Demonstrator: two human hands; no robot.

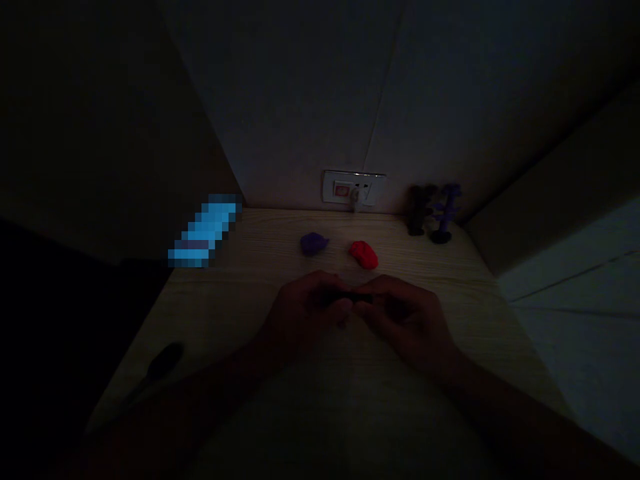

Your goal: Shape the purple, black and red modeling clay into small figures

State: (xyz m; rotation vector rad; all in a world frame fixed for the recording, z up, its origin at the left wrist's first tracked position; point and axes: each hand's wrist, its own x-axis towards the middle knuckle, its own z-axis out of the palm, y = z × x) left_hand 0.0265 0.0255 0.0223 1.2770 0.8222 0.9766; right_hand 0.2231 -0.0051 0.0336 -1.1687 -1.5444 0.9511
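"Where are we working?"

"In a dim corner, at a wood-grained tabletop (240,267) against a pale wall (300,120)."

"And what do we have in hand?"

"A small dark piece (361,297), held just above the near side of the two lumps. Our left hand (305,307) and right hand (410,317) meet at it, fingers closed and pinching it from both sides. Shadow hides the exact fingertip contact."

"So which step are we on?"

"Handling or shaping that piece between the fingertips, we judge; we can't tell its material."

"What does the next move call for?"

"A light, steady pinch from both sides, we think, as it looks thin and the light is poor."

"What lies beyond?"

"A purple lump (313,244) and a red lump (364,255), apart from each other. Farther back on our right stand a dark figure (419,210) and a purple figure (447,213), near the wall socket (327,193)."
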